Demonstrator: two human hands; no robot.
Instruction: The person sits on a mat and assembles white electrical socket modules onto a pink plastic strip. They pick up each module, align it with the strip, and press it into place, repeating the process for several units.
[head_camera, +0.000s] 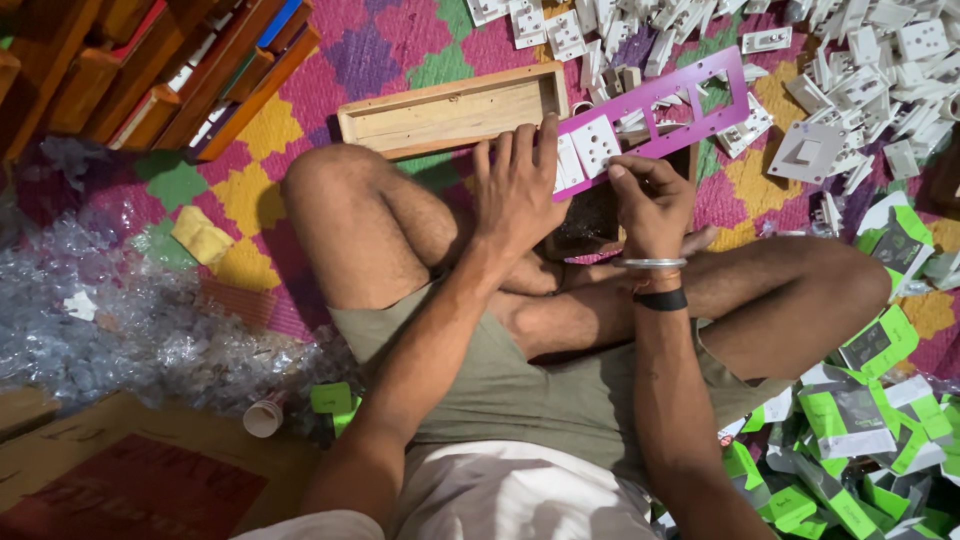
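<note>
Over crossed legs, purple plate (668, 105) slanting up-right, left hand (517, 190) flat on it, right hand (650, 205) pinching its edge

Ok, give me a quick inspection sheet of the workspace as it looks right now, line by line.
Surface: patterned woven mat in purple, yellow and green, on the floor.
Job's things: purple cut-out plate with white switch modules seated at its near end, lying over a dark box on the lap.
Clutter: pile of loose white switches; empty wooden box; green packaging; clear plastic wrappers; small paper cup; cardboard sheet.
Grips: left hand flat, pressing on the modules; right hand pinching the plate's lower edge.
Cables: nothing seen.
Surroundings: stacked wooden boxes at upper left; the person sits cross-legged.
</note>
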